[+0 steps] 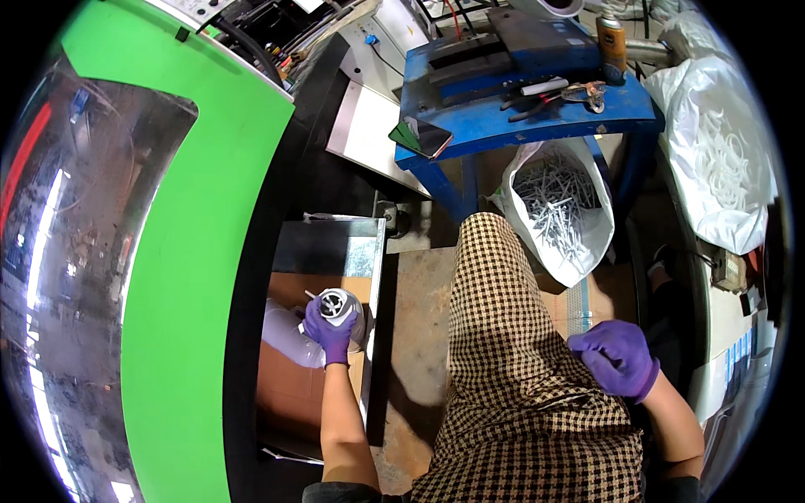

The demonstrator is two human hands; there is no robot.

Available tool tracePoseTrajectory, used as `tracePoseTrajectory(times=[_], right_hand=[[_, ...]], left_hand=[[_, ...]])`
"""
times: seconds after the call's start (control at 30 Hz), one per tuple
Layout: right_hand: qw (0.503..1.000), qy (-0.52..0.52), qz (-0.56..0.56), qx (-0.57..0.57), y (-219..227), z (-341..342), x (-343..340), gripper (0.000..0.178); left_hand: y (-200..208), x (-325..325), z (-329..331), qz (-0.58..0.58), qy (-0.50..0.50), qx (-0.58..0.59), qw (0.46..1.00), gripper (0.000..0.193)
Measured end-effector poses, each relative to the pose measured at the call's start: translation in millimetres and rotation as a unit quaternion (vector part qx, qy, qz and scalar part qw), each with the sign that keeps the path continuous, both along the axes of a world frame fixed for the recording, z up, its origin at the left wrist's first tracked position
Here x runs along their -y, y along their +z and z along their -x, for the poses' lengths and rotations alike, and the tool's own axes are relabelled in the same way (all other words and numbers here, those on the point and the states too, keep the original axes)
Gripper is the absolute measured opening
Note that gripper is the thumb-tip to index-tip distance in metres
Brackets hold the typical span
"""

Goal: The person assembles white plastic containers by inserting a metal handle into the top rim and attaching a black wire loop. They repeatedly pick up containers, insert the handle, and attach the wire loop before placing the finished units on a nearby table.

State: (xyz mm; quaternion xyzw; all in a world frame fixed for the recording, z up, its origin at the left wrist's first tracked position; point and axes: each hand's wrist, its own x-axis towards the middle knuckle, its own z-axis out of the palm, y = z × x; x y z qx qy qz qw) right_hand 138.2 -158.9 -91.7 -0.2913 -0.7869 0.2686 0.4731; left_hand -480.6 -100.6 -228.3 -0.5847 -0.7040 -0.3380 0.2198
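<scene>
My left hand [332,335], in a purple glove, is closed around a white round plastic part [337,305]. That part has a dark ring-shaped opening crossed by thin white spokes, and a thin white stick juts out beside it. Below and left of the hand, a translucent whitish plastic piece [289,339] lies in a cardboard-lined metal bin [376,277]. My right hand [616,359], gloved in purple too, is closed beside my checkered lap [511,360]. Its fingers are curled in, so whatever they hold, if anything, is hidden.
A green machine [201,226] with a clear window stands at left. Ahead is a blue metal table [520,126] bearing a phone [421,138], pliers [537,105] and a spray can [612,49]. White sacks of thin sticks [558,210] and white rings [723,168] stand ahead and right.
</scene>
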Motion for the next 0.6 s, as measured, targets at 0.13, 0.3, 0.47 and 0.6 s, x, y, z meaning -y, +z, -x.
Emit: tracePoseTrajectory(times=[0.13, 0.3, 0.47, 0.6], right_hand=[[0.996, -0.048, 0.061, -0.049, -21, 8, 17, 0.027], [0.997, -0.035, -0.06, 0.036, -2, 16, -1, 0.026], [0.975, 0.034, -0.176, 0.13, 7, 80, -8, 0.046], [0.966, 0.025, -0.122, 0.225, -27, 117, -7, 0.045]], left_hand=[[18, -19, 3, 0.048, -0.052, 0.107, 0.992, 0.102], [85, -17, -66, 0.167, -0.105, 0.007, 0.98, 0.112], [183, 25, -224, 0.131, -0.379, -0.126, 0.907, 0.075], [167, 47, -293, 0.125, -0.412, -0.02, 0.902, 0.077]])
